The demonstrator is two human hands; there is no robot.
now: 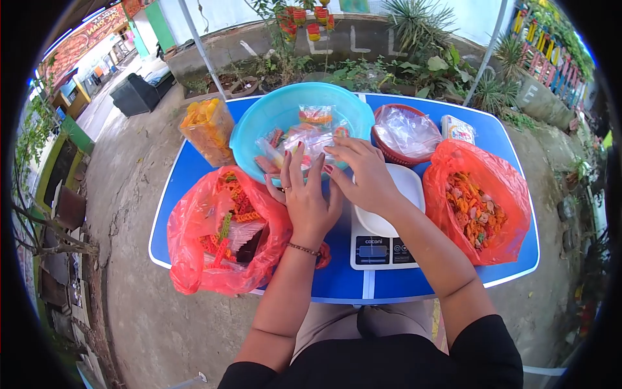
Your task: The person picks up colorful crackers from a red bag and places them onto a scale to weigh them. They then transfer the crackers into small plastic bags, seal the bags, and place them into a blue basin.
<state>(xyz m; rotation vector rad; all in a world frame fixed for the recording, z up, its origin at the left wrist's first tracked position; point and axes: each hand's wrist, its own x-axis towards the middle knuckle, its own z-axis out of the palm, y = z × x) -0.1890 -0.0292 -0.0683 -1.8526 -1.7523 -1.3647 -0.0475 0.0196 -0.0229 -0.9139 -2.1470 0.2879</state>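
A light blue plastic basin [243,129] stands at the far middle of the table, with several small clear packets [315,115] of colourful snacks in it. My left hand [306,201] reaches over its near rim, fingers spread and pointing into it. From the right, my right hand [368,174] extends over the same rim, fingers stretched out toward the clear plastic in the middle. Both hands are open, fingertips right at the packets. Beneath my right forearm is a white kitchen scale [382,256] with a white tray [407,188] on top.
A red bag [188,240] of colourful snacks sits left, another red bag [518,207] of orange pieces right. A clear pack [207,133] of yellow-orange snacks stands far left. A red basket [424,157] holds clear plastic bags; beside it is a small patterned pack [458,129].
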